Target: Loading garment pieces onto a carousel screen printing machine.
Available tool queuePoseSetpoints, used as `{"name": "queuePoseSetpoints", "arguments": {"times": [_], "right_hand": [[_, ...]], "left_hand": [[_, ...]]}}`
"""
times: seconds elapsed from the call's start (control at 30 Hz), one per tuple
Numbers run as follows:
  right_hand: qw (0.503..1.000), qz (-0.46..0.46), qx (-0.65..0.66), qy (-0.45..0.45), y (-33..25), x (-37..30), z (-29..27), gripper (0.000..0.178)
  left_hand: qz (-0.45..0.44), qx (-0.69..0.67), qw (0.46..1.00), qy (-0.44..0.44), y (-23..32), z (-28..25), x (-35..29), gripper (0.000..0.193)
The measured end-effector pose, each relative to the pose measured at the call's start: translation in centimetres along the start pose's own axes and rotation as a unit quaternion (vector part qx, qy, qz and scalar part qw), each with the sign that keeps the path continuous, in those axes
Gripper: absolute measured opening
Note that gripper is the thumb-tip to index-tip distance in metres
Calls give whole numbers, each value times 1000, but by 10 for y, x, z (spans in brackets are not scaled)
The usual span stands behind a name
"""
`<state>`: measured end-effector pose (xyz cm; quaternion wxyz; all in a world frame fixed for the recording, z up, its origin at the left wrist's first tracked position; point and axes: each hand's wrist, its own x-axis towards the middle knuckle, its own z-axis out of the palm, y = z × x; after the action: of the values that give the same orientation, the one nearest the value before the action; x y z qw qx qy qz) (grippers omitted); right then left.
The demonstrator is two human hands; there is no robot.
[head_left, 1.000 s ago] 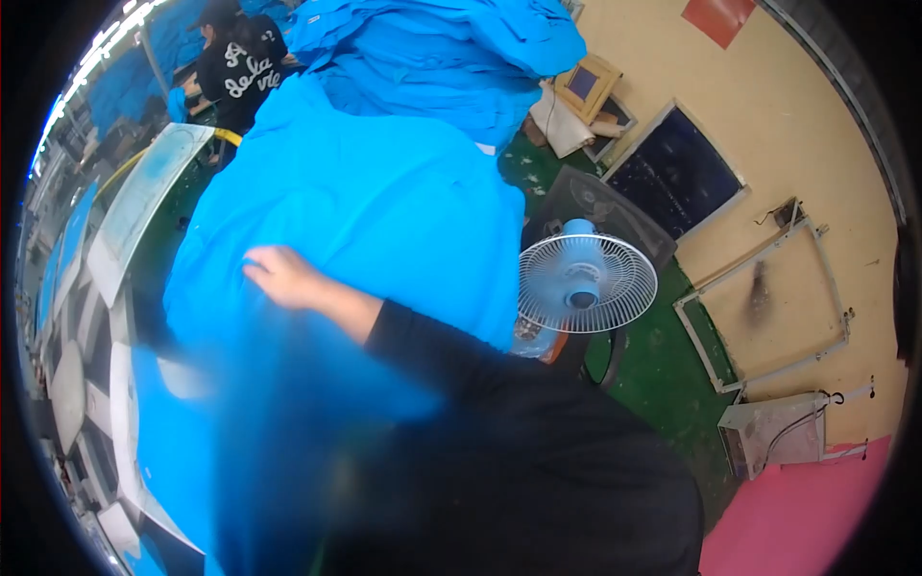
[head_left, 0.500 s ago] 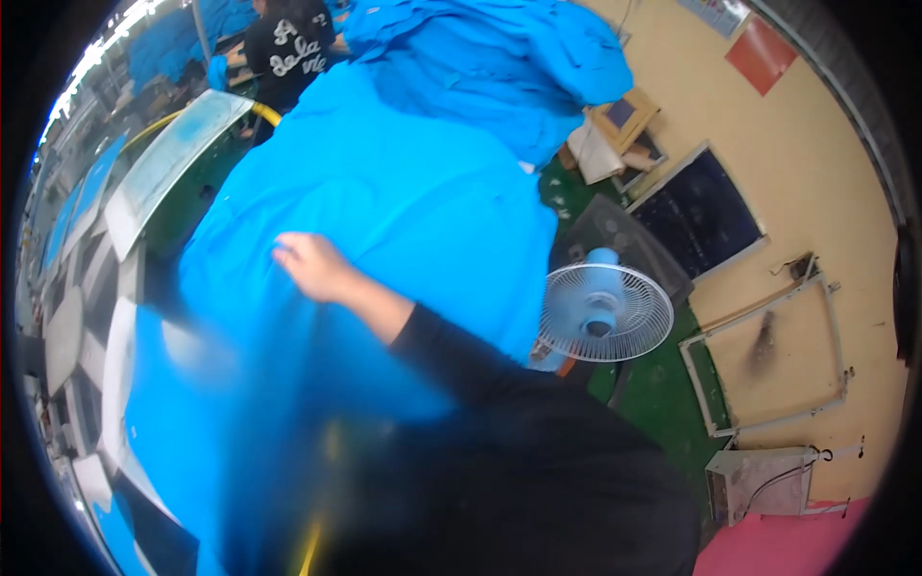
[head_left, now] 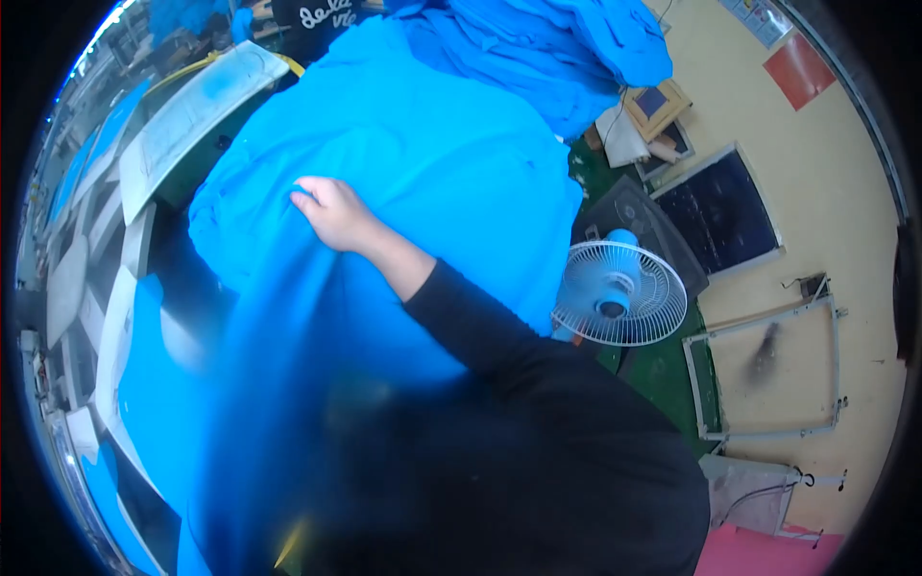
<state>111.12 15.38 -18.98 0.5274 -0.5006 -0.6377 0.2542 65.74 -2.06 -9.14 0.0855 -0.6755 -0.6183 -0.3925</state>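
My right hand (head_left: 334,216) reaches in from the lower right, its fingers closed on an edge of bright blue cloth (head_left: 274,307). From that grip the cloth hangs toward me in loose folds, blurred close to the camera. Just beyond and beneath the hand is a large heap of the same blue fabric (head_left: 432,144), smooth on top. Behind it rises a darker, crumpled blue pile (head_left: 538,58). My left hand is not visible; blurred cloth and my dark clothing fill the lower part of the picture.
On the left, a white board (head_left: 112,331) carries a blue cloth piece (head_left: 154,384), with more boards beyond. A caged fan (head_left: 619,293) stands right of the heap. Frames (head_left: 691,389) lean along the wall. Another person (head_left: 312,19) in dark clothing is at the far left.
My right hand has moved farther away and slightly up, drawing the held cloth edge with it. The whole view has shifted a little.
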Motion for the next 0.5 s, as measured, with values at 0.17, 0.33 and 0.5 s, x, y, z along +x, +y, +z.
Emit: {"name": "queuePoseSetpoints", "arguments": {"times": [0.17,0.33,0.5], "right_hand": [[1000,-20,12,-6,-15,-10,14,26],[991,25,122,51,-33,-12,4,35],[969,57,238,26,-83,-9,-16,32]], "left_hand": [[-5,32,999,-29,9,-20,1,40],[-33,168,985,-23,22,-127,-4,40],[-200,111,949,-218,43,-10,-32,49]]}}
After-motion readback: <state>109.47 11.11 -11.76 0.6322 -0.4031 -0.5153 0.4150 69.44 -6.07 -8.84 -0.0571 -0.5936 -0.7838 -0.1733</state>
